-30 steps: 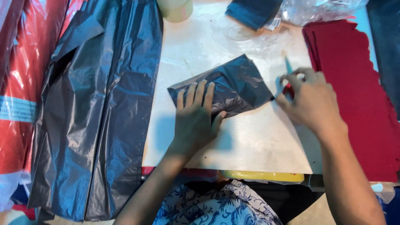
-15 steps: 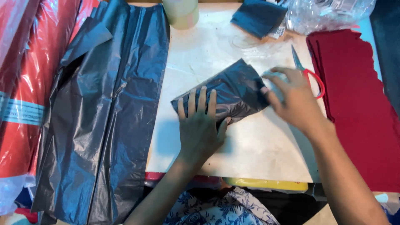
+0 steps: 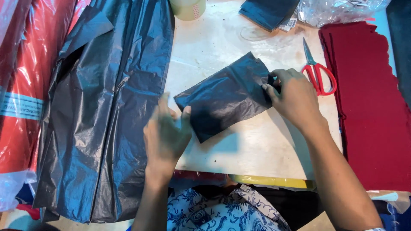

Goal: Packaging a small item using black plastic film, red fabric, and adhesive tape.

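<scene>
Large dark plastic sheeting: draped over the left side of the work surface, crumpled, untouched.

Red plastic-wrapped rolls: laid at the far left, partly covered by the sheeting.

Dark red fabric stack: laid flat along the right edge.

Pale board: used as the work surface; bare in its near half.

Small dark plastic bag: placed at the middle of the board, flattened and folded into a rough rectangle, set at a slant. The folding is judged well advanced; the closing of the right end appears to remain.

Right hand: the bag's right end is pinched between thumb and fingers.

Left hand: fingers held loosely together at the bag's left corner; contact is probable, though not clearly shown.

Red-handled scissors: laid down just beside the right hand, unheld.

Tape roll: stood at the far edge.
</scene>
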